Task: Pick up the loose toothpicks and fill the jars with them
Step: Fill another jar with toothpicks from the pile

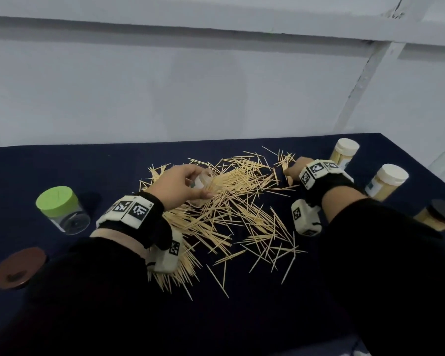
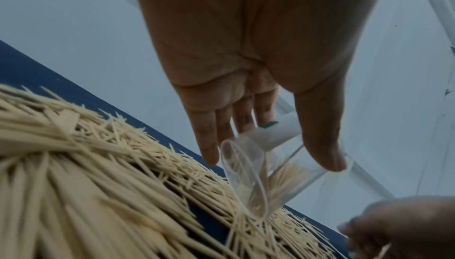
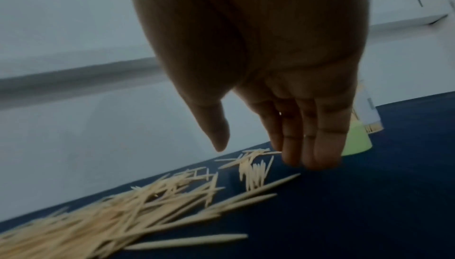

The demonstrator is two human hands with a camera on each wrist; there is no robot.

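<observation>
Left hand (image 1: pixel 183 182) grips a clear open jar (image 2: pixel 258 168), thumb on one side and fingers on the other, tipped on its side with the mouth down against the toothpick pile (image 1: pixel 224 201). A few toothpicks are already inside (seen through the wall in the left wrist view).

Right hand (image 1: pixel 297 168) is at the far right edge of the pile, fingers (image 3: pixel 320 146) straight and together, tips down on the cloth (image 1: pixel 88 170) just beside a small cluster of toothpicks; thumb held apart, nothing clamped.

Toothpicks are spread loose over the middle of the cloth, densest under the left wrist.

Other jars: green-lid jar (image 1: pixel 62 210) on the left, looks empty; two white-lid jars (image 1: pixel 344 152) (image 1: pixel 387 182) and a dark-lid jar (image 1: pixel 439 214) on the right, all with toothpicks in them. Brown lid (image 1: pixel 18 268) lies loose at near left.
</observation>
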